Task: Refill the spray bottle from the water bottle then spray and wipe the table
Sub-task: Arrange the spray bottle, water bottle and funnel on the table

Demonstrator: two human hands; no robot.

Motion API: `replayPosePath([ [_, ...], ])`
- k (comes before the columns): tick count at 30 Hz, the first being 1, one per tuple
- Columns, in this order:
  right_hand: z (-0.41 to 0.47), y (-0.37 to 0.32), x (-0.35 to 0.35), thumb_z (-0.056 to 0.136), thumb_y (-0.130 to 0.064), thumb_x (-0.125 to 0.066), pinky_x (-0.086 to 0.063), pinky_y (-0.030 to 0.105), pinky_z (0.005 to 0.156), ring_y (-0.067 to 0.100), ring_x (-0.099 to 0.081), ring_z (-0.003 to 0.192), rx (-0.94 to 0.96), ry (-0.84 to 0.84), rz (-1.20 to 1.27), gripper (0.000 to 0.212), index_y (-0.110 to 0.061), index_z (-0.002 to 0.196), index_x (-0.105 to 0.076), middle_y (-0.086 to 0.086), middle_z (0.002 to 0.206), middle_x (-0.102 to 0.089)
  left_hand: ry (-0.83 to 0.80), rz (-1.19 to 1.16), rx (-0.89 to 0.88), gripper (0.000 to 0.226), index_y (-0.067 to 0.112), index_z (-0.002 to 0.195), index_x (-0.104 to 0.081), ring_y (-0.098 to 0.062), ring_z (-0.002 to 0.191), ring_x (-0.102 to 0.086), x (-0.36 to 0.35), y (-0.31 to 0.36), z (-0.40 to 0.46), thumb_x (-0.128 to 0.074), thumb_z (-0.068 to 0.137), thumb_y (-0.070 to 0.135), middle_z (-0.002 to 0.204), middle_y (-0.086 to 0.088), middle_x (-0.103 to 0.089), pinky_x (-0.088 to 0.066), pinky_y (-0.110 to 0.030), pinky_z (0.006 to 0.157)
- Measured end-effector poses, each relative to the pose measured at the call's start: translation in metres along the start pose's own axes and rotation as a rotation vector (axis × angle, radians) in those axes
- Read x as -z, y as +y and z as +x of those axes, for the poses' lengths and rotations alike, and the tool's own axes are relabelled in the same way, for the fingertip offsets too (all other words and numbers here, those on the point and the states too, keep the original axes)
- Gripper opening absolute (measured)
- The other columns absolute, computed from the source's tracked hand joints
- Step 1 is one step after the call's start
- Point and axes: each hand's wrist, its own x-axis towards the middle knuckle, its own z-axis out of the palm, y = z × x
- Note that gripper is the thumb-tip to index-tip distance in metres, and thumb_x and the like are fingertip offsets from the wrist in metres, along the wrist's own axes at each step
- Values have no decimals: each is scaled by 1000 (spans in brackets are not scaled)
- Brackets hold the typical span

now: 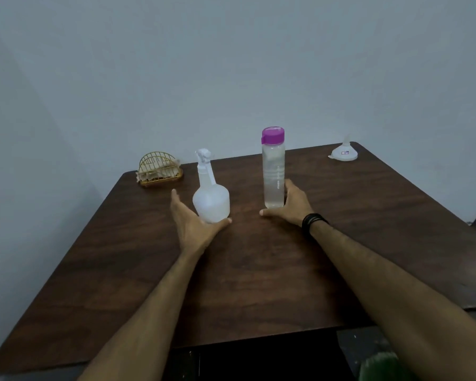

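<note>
Single head-worn wide-angle view, looking forward and down across dark wooden table (259, 270) toward plain wall. Close range: both forearms enter from bottom edge, left hand (193, 224) and right hand (291, 206) mid-frame. Beyond fingertips: far table edge, wall. Straight lines bowed toward frame edges. Near table edge at bottom. No second view, so no shared area.

Upright white spray bottle (211, 200) left of upright, purple-capped clear water bottle (273, 171), both mid-table (259, 270).
</note>
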Motion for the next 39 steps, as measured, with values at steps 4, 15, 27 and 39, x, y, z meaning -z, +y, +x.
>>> replayPosePath([
  [4, -5, 11, 19, 56, -60, -88, -45, 31, 104, 16, -52, 128, 33, -107, -154, 109, -20, 144, -39, 1, 144, -51, 129, 310, -145, 123, 4, 152, -17, -35, 145, -26, 3, 4, -33, -92, 61, 41, 154, -21, -26, -28, -44, 120],
  [15, -9, 73, 113, 89, -77, -32, -8, 48, 124, 17, -11, 153, -98, -159, -752, 85, -26, 157, -23, 0, 166, -14, -605, 548, -545, 66, 16, 159, -19, -26, 155, -6, -70, 57, -80, -31, 104, 51, 167, -12, -8, -7, -41, 126],
  [27, 46, 106, 148, 86, -70, -53, -21, 44, 121, 26, -27, 149, -256, 109, -529, 93, -11, 154, -27, 9, 162, -27, -897, 621, -713, 84, 25, 161, -3, -14, 154, 12, -173, 117, -38, -25, 95, 72, 169, -2, 8, 5, -38, 124],
  [39, 160, 129, 166, 73, -41, -85, -36, 38, 111, 29, -39, 140, -322, 384, 49, 110, -7, 154, -18, 12, 155, -35, -779, 612, -598, 95, 32, 160, 0, -11, 153, 15, -221, 120, -9, -16, 84, 86, 168, 6, 11, 11, -41, 124],
])
